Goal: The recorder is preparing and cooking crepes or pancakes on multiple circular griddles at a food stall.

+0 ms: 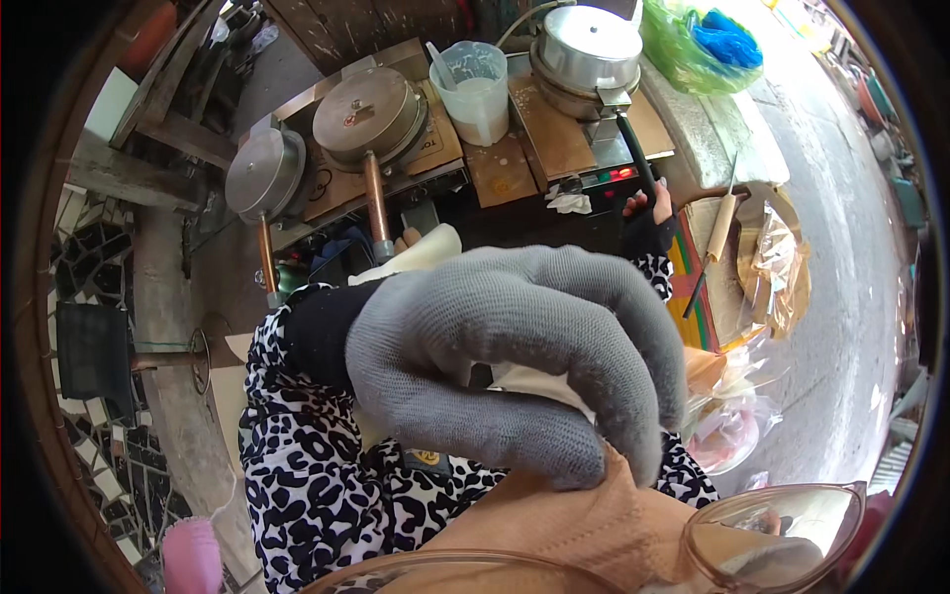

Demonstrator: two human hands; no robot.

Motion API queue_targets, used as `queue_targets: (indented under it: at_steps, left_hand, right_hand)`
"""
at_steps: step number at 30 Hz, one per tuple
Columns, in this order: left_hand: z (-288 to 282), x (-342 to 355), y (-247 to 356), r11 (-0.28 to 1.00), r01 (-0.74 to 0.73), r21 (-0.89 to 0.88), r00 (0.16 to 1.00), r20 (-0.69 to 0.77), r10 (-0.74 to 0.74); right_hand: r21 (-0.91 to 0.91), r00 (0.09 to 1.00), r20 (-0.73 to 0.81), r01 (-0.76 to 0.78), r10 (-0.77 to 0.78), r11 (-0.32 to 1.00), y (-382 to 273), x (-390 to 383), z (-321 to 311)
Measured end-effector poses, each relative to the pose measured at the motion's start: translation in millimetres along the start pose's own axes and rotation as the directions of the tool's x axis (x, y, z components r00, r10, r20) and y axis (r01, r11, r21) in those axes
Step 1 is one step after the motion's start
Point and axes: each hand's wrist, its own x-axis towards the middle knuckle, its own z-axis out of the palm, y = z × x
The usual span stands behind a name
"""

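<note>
My left hand [515, 346], in a grey knit glove with a black-and-white spotted sleeve, is raised close to the camera. Its fingers curl over a thin cream sheet [529, 384] held against the thumb, and more of the cream sheet [421, 254] shows behind the glove. The fingertips touch a tan face mask [584, 525] at the bottom, beside the rim of a pair of glasses [782, 525]. My right hand [648, 213], in a black fingerless glove, grips the black handle [633, 148] of a round metal lidded iron [589, 45] at the far right of the counter.
Two more round metal irons [371, 114] [265, 173] with copper handles sit on the brown counter. A plastic jug of white batter [475, 89] stands between the irons. There is a green bag [698, 45] at the back right. A wooden roller [720, 226] and plastic bags [777, 267] lie at the right.
</note>
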Motion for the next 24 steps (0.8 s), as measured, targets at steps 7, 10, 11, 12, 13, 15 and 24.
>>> queue_targets:
  at_steps: [7,10,11,12,13,15,24]
  left_hand:
    - [22,4,-13,0.954,-0.185,-0.236,0.969,-0.207,0.137]
    - [22,3,-27,0.755,-0.529,-0.388,0.842,-0.123,0.526]
    - [23,4,-30,0.729,-0.545,-0.414,0.826,-0.117,0.551]
    - [24,6,-35,0.702,-0.561,-0.439,0.81,-0.118,0.574]
    - [23,5,-35,0.689,-0.573,-0.443,0.801,-0.126,0.585]
    - [25,4,-38,0.662,-0.595,-0.455,0.781,-0.135,0.61]
    - [24,0,-40,0.644,-0.609,-0.463,0.764,-0.125,0.633]
  right_hand:
    - [-0.019,0.999,-0.033,-0.031,0.031,0.999,-2,-8,4]
    - [-0.005,0.997,0.048,-0.059,0.059,0.998,2,2,0]
    - [-0.017,0.999,0.033,-0.039,0.04,0.999,2,4,-1]
    - [-0.017,0.999,0.026,-0.044,0.044,0.999,2,4,-3]
    - [-0.013,0.999,0.021,-0.031,0.031,0.999,3,3,-1]
    - [-0.014,1.0,0.013,-0.018,0.018,1.0,2,1,1]
    - [-0.026,0.999,-0.026,0.041,-0.042,0.999,1,-22,20]
